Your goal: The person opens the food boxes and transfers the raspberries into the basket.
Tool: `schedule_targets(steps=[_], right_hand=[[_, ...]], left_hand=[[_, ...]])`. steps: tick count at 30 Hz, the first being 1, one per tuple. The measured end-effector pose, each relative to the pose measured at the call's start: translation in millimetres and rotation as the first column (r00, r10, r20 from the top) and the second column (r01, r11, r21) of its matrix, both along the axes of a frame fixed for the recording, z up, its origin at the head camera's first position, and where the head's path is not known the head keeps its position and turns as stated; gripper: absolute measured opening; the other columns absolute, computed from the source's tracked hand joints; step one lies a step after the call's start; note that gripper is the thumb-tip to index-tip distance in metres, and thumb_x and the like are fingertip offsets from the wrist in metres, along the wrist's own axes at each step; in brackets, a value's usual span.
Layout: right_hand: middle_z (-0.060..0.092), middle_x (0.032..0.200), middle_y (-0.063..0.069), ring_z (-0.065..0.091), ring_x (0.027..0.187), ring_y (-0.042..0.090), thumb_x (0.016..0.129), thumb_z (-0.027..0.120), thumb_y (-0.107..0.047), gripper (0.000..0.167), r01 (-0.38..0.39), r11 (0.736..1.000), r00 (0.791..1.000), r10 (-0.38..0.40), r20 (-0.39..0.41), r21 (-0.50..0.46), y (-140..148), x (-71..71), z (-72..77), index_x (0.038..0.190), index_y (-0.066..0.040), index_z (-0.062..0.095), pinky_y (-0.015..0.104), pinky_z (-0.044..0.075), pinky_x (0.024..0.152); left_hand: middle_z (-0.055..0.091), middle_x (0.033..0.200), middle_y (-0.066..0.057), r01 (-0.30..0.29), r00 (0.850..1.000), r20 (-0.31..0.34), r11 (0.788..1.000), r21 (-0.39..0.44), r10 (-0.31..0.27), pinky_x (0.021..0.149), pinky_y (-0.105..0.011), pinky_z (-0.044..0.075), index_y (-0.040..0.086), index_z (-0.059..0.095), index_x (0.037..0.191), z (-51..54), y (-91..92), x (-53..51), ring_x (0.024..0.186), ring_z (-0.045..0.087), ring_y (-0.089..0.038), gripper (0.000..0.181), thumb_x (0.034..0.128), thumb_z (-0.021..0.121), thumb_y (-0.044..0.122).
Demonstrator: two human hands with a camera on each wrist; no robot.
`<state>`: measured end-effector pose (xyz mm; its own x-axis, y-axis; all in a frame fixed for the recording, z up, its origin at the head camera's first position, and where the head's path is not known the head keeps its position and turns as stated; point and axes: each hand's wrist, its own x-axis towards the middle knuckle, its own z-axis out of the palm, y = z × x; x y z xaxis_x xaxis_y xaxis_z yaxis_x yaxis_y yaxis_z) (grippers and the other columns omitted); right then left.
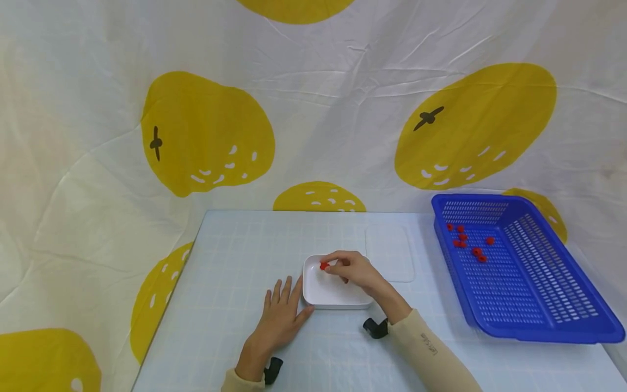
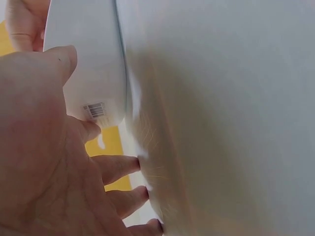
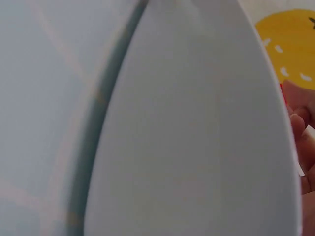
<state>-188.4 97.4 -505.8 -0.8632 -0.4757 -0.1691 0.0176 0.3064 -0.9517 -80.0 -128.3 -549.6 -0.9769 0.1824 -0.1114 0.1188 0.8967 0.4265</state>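
A shallow white rectangular container (image 1: 323,288) stands on the table in the head view. My right hand (image 1: 355,270) is over it, pinching a small red piece (image 1: 324,266) between thumb and index finger. The piece's exact kind is too small to tell. At the container's left side, my left hand (image 1: 281,321) lies with spread, straight fingers, its thumb and index finger against the wall. The left wrist view shows a barcode label (image 2: 96,109) on that wall. In the right wrist view, the container's side hides most of the right hand (image 3: 302,113).
To the right stands a blue slotted basket (image 1: 514,294) with several small red pieces (image 1: 462,237) toward its far left. Behind the container lies a clear flat lid (image 1: 390,253). A white cloth with yellow fruit prints hangs behind the table.
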Motion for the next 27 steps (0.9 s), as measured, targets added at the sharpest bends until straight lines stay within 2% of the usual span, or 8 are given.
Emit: schedule_targets(steps=[2,6,8,9,10,15,20,27], right_hand=[[0.052,0.065,0.010,0.045,0.059,0.036,0.092,0.074,-0.021,0.026,0.010,1.000,1.000,-0.010,0.007,-0.009,2.9,-0.1,2.6,0.118,-0.015,0.075,0.029,0.040,0.059],[0.053,0.068,0.013,0.045,0.058,0.030,0.094,0.071,-0.015,0.028,0.032,0.999,0.999,-0.031,0.033,-0.039,8.5,1.7,12.9,0.121,-0.008,0.072,0.029,0.041,0.059],[0.052,0.067,0.012,0.045,0.058,0.023,0.094,0.071,-0.015,0.029,0.047,0.998,0.998,-0.045,0.037,-0.047,12.0,2.7,16.6,0.122,-0.006,0.071,0.030,0.041,0.060],[0.051,0.066,0.008,0.045,0.058,0.023,0.095,0.071,-0.016,0.030,0.052,0.997,0.998,-0.050,0.036,-0.050,14.0,2.9,18.1,0.122,-0.004,0.070,0.030,0.041,0.060],[0.050,0.066,0.008,0.046,0.059,0.023,0.094,0.072,-0.018,0.030,0.062,0.997,0.998,-0.061,0.034,-0.054,16.5,1.9,15.5,0.122,-0.006,0.071,0.032,0.041,0.061],[0.050,0.067,0.007,0.050,0.060,0.024,0.093,0.074,-0.024,0.030,0.102,0.993,0.995,-0.102,0.013,-0.057,28.0,3.3,21.2,0.119,-0.009,0.072,0.035,0.043,0.064],[0.049,0.067,0.007,0.050,0.060,0.024,0.092,0.074,-0.025,0.031,0.151,0.987,0.988,-0.151,0.012,-0.060,40.7,4.2,28.9,0.119,-0.009,0.072,0.032,0.047,0.065],[0.048,0.071,0.007,0.051,0.063,0.023,0.093,0.073,-0.025,0.036,0.204,0.975,0.979,-0.203,0.014,-0.093,63.3,5.6,39.7,0.124,-0.007,0.069,0.030,0.046,0.063]], left_hand=[[0.023,0.161,-0.022,0.003,1.000,-0.003,1.000,0.002,-0.003,0.114,-0.067,0.009,0.015,0.021,0.161,0.1,-0.2,-0.5,0.148,0.011,-0.046,0.081,0.0992,0.048,0.060],[0.023,0.162,-0.021,-0.003,1.000,0.007,1.000,-0.006,0.003,0.115,-0.066,0.009,0.015,0.021,0.161,0.8,0.7,-1.4,0.149,0.010,-0.045,0.081,0.0992,0.048,0.060],[0.022,0.162,-0.020,-0.011,1.000,0.021,1.000,-0.013,0.011,0.115,-0.066,0.008,0.016,0.020,0.161,1.6,1.4,-1.8,0.149,0.009,-0.045,0.081,0.0989,0.049,0.060],[0.022,0.162,-0.020,-0.014,1.000,0.022,1.000,-0.014,0.014,0.115,-0.066,0.008,0.016,0.020,0.161,1.9,1.8,-1.7,0.149,0.010,-0.045,0.082,0.0987,0.050,0.059],[0.022,0.162,-0.020,-0.018,0.999,0.027,1.000,-0.019,0.018,0.115,-0.065,0.007,0.016,0.020,0.161,2.2,2.1,-1.6,0.149,0.009,-0.045,0.082,0.0985,0.050,0.059],[0.022,0.162,-0.020,-0.023,0.999,0.024,1.000,-0.016,0.024,0.115,-0.066,0.008,0.015,0.021,0.161,3.1,3.2,-0.7,0.149,0.010,-0.045,0.082,0.0982,0.052,0.058],[0.022,0.162,-0.020,-0.023,1.000,0.020,1.000,-0.015,0.023,0.115,-0.065,0.008,0.016,0.020,0.161,2.0,3.7,-0.5,0.149,0.010,-0.044,0.082,0.0985,0.052,0.058],[0.022,0.162,-0.021,-0.016,1.000,0.008,1.000,-0.012,0.016,0.115,-0.066,0.008,0.014,0.021,0.161,2.3,2.8,0.0,0.149,0.010,-0.045,0.081,0.0993,0.049,0.058]])
